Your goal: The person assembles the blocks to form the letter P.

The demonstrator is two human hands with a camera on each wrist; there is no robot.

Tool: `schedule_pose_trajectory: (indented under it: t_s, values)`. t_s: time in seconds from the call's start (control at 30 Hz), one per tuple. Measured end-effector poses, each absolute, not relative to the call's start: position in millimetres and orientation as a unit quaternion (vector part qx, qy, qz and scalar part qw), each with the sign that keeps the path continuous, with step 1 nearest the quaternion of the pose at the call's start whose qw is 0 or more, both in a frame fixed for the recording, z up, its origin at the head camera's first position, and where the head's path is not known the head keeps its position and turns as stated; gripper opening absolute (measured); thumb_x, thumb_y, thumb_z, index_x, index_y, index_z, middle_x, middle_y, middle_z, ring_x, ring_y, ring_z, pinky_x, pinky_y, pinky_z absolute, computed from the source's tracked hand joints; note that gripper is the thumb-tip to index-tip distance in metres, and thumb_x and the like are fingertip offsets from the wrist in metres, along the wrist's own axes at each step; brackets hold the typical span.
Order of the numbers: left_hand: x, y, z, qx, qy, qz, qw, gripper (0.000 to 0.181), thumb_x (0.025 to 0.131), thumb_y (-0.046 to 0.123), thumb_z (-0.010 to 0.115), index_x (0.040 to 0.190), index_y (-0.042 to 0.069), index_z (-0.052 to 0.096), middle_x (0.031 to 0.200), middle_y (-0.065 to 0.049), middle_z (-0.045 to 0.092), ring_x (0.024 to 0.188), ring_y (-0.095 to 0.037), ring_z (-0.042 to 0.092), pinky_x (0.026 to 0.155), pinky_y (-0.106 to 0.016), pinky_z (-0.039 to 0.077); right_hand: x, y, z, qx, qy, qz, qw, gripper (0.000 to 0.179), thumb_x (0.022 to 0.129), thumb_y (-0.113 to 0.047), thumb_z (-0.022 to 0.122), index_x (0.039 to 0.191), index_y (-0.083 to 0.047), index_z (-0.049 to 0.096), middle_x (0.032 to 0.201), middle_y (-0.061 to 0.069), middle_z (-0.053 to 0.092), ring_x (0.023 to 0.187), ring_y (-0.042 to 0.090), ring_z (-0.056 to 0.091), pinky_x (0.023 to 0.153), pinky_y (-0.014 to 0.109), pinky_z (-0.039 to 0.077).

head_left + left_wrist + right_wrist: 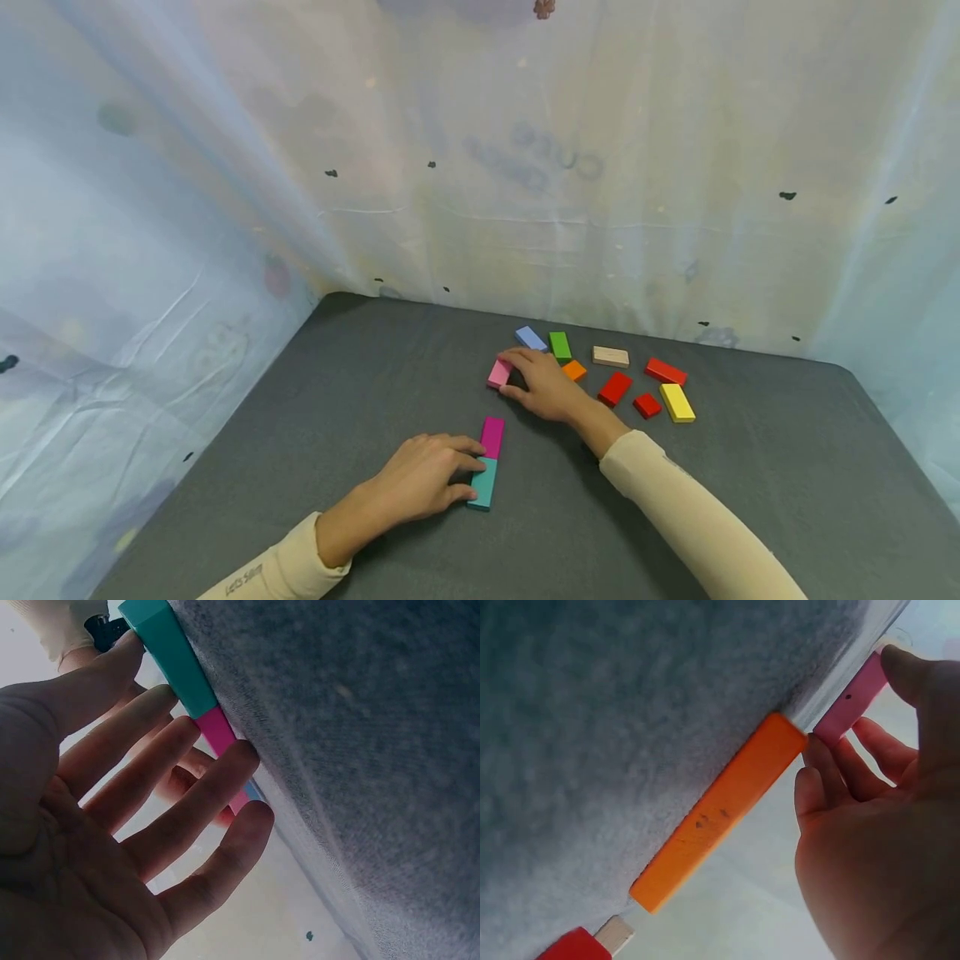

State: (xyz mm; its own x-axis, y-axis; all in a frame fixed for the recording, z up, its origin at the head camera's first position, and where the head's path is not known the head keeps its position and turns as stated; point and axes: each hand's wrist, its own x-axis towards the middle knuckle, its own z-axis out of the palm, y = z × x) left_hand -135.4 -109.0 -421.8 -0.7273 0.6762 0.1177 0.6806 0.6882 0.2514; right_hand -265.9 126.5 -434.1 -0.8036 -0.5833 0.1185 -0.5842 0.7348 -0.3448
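Observation:
A teal block (483, 487) and a magenta block (492, 435) lie end to end on the dark table, forming a straight line. My left hand (427, 473) rests beside this line, its fingers loosely extended. In the left wrist view its thumb and fingertips touch or nearly touch the side of the teal block (176, 664). Farther back, my right hand (551, 387) pinches a pink block (498, 374) between thumb and fingertips. The right wrist view shows the pink block (853, 701) held by its ends, with an orange block (720, 814) close by.
Behind and right of my right hand lie a blue block (531, 337), a green block (559, 346), a natural wood block (611, 357), several red blocks (615, 389) and a yellow block (678, 403). A pale patterned curtain (600, 250) borders the table's back edge.

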Motion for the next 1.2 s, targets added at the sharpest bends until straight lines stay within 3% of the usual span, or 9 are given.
schedule_pose_trajectory:
  t_s: [1.2]
  values:
    - [-135.7, -108.9, -421.6, -0.360, -0.921, -0.146, -0.006, 0.034, 0.084, 0.037, 0.079, 0.114, 0.022, 0.076, 0.127, 0.008, 0.067, 0.111, -0.015, 0.067, 0.088, -0.042, 0.056, -226.3, 131.0, -434.9, 0.372, -0.910, 0.180, -0.012, 0.055, 0.098, -0.038, 0.061, 0.145, -0.011, 0.050, 0.151, 0.007, 0.049, 0.138, 0.026, 0.045, 0.109, 0.050, 0.032]
